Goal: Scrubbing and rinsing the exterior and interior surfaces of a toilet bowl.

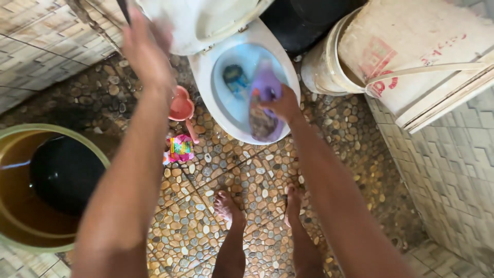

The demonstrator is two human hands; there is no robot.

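Note:
My right hand (282,105) grips a purple plastic bottle (263,100) and holds it tilted over the bowl of a white toilet (206,82). Blue liquid covers the inside of the bowl (234,77). My left hand (146,49) is raised at the upper left, blurred, next to the lifted white toilet lid (185,25); a dark handle-like shape shows just above its fingers, and whether the hand holds it is unclear. My two bare feet (257,206) stand on the pebble-pattern floor in front of the toilet.
A green bucket (15,237) of brownish water with a dark scoop sits at the left. A pink cup (181,107) and a pink packet (180,148) lie beside the toilet. A large white bucket (329,62) with a sack stands at the right, by the tiled wall.

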